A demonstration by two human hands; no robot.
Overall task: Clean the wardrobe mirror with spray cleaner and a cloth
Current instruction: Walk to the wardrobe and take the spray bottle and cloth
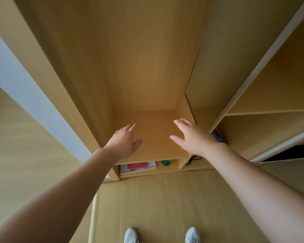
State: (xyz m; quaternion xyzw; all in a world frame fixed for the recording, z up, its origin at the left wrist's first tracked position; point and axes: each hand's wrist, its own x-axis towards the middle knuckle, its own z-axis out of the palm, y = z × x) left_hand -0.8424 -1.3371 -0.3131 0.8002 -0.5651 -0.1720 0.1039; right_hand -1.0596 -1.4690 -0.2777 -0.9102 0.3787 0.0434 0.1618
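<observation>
I stand facing an open wooden wardrobe (147, 58) and look down into its tall compartment. My left hand (125, 141) and my right hand (191, 135) are both stretched out over the compartment's floor panel (156, 137), fingers apart, holding nothing. In the low slot under that panel lies a pink cloth (137, 166) on a white tray (153, 165), with a green bottle cap (166, 162) to its right. The mirror is on the open door (226, 50) at the right, where it shows the wardrobe's wood. No spray bottle body is visible.
An open shelf unit (270, 102) stands to the right, with a purple item (218, 136) low behind my right wrist. A black cable (191, 159) lies at the wardrobe's base. The left door (16, 137) stands open beside a pale wall (25, 88). My white shoes (132, 234) are on the wooden floor.
</observation>
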